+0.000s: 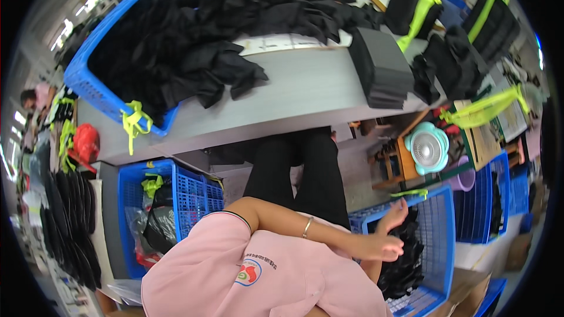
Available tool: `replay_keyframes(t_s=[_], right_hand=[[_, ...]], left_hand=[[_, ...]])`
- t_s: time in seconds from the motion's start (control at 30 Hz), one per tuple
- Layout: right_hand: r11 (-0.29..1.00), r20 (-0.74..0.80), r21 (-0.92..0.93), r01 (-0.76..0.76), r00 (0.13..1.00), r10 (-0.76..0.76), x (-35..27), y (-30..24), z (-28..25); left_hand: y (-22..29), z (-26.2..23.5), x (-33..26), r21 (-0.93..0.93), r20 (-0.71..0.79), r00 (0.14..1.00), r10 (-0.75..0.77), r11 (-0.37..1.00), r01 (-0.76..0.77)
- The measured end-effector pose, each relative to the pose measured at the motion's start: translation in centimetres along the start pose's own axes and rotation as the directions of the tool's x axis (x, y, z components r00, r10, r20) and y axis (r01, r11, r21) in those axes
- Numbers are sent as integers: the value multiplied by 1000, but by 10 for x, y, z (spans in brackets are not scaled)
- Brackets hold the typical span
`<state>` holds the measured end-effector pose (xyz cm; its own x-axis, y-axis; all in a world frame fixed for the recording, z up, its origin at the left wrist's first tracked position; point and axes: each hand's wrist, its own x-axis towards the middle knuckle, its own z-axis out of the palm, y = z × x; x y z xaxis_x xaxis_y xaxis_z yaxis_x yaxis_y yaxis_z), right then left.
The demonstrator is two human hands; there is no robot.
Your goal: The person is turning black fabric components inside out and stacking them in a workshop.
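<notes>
Black fabric pieces [405, 264] sit in the blue crate [442, 223] at lower right, beside the person's legs. Left hand [385, 248], crossed over the body, fingers loosely spread just above the pile, holding nothing visible. Right hand [395, 214] near the crate's top rim, fingers raised, open; contact unclear. Crate walls hem the pile in. Grey table [294, 91] edge well above, with a foam stack [382, 67] at its right end.

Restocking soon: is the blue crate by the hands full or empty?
Partly filled: black pieces cover much of the blue crate, bare mesh bottom shows.
</notes>
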<state>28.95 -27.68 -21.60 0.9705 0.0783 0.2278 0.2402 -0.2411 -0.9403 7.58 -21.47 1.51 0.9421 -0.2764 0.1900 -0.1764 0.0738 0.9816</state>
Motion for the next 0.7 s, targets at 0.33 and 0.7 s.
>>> replay_keyframes(t_s=[0.33,0.7], right_hand=[[482,410,250,840,359,-838,-45,-278,275],[161,377,536,828,-64,-924,-154,-362,384]], left_hand=[[44,-55,-61,203,-460,855,238,966,-159],[74,-111,-124,433,-705,579,409,895,-105]])
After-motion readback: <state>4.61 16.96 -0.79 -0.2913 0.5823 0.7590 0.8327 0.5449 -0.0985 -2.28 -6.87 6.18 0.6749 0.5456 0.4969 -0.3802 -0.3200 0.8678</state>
